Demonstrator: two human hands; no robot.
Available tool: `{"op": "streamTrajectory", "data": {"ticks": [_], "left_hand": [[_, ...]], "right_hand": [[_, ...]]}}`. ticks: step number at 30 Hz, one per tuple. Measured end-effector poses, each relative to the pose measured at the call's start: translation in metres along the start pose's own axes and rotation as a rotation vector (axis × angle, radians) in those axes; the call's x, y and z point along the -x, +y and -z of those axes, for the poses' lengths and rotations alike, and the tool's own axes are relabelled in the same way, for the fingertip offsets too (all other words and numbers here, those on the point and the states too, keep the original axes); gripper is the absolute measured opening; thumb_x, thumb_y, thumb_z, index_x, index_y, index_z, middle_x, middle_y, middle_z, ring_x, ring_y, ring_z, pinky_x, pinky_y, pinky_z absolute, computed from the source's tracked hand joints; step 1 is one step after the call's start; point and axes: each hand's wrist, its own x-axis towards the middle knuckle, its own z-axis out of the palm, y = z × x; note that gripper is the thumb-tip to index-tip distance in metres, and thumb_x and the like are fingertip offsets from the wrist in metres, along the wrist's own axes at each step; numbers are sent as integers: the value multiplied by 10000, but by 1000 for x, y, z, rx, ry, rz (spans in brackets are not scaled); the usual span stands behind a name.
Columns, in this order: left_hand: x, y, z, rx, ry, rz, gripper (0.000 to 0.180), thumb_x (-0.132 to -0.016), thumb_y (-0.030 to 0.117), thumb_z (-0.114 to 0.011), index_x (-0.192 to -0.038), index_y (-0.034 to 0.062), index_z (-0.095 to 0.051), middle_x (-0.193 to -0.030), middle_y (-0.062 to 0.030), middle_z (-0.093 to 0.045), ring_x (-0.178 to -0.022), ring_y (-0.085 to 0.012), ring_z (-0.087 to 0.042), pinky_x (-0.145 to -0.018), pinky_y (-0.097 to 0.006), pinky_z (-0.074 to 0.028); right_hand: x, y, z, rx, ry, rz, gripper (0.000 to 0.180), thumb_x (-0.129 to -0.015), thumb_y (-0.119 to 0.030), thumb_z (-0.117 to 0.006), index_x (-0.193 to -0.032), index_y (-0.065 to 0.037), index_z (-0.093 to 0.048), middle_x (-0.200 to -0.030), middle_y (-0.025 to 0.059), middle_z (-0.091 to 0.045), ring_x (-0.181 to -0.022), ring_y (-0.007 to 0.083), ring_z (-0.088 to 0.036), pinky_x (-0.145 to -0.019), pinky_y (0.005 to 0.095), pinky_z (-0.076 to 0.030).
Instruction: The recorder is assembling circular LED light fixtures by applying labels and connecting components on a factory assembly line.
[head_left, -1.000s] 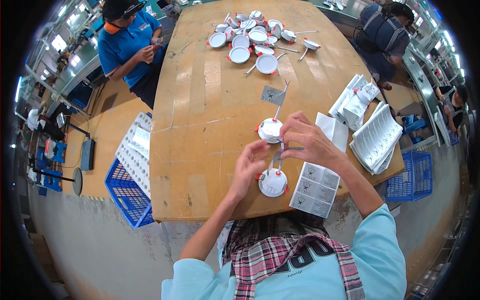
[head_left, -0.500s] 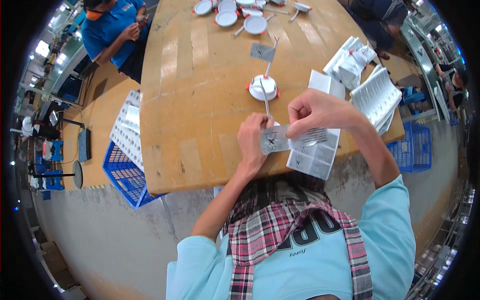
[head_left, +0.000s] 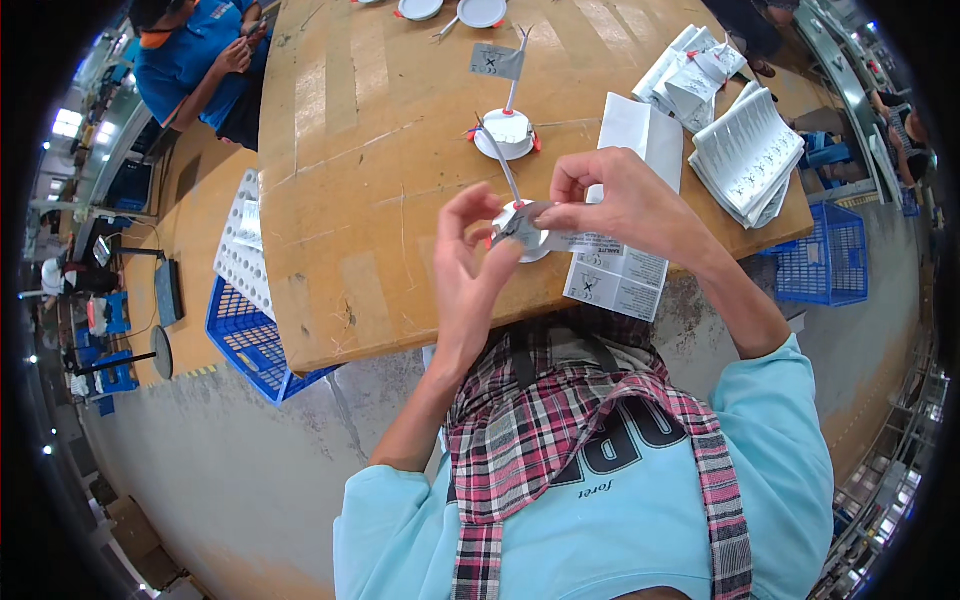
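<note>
Both hands of the person in the pale blue shirt (head_left: 590, 520) meet over the near edge of the table (head_left: 350, 270), working at a small grey label (head_left: 520, 227). The right hand (head_left: 625, 205) has it pinched between thumb and bent fingers, the wrist coming in from the right. The left hand (head_left: 470, 260) is curved, its forefinger and thumb well apart, the thumb up against the label's left end; from here I can't tell whether it grips. The label is above the near lamp (head_left: 535, 253), a white disc partly hidden by the fingers, and right by the foot of the wire (head_left: 499, 163) that rises from it, leaning to the left. Whether label and wire touch, I can't make out. Just beyond stands the far lamp (head_left: 505, 138), with red clips at its sides and a grey tag (head_left: 497, 62) out like a flag from its upright wire. Under the right forearm lies a printed sheet (head_left: 615, 288), and further right a fanned stack (head_left: 748, 160) of more sheets with a white bundle (head_left: 695, 88) near it. Off the table's left side, a dotted white tray (head_left: 240, 245) leans in a blue basket (head_left: 255, 345), and a co-worker (head_left: 208, 60) in bright blue stands beyond.
</note>
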Motion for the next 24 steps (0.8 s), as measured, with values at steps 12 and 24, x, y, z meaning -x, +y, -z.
{"op": "streamTrajectory", "data": {"ticks": [12, 24], "left_hand": [[-12, -20, 10, 214, 65, 154, 202, -839, 111, -692, -1005, -1, -664, -906, -47, -682, -782, -71, -601, -732, -229, -474], [-30, -19, 12, 175, 161, 113, 171, -839, 136, -696, -936, 1, -656, -810, -13, -645, -773, -78, -586, -739, -233, -461]], "right_hand": [[-11, -9, 0, 40, 16, -68, 218, -767, -148, -697, -908, 13, -656, -726, 63, -608, -731, 132, -573, -705, 277, -461], [-32, 0, 0, 211, 65, 123, 216, -768, -135, -675, -882, 47, -652, -805, 170, -654, -762, 250, -654, -715, 327, -500]]}}
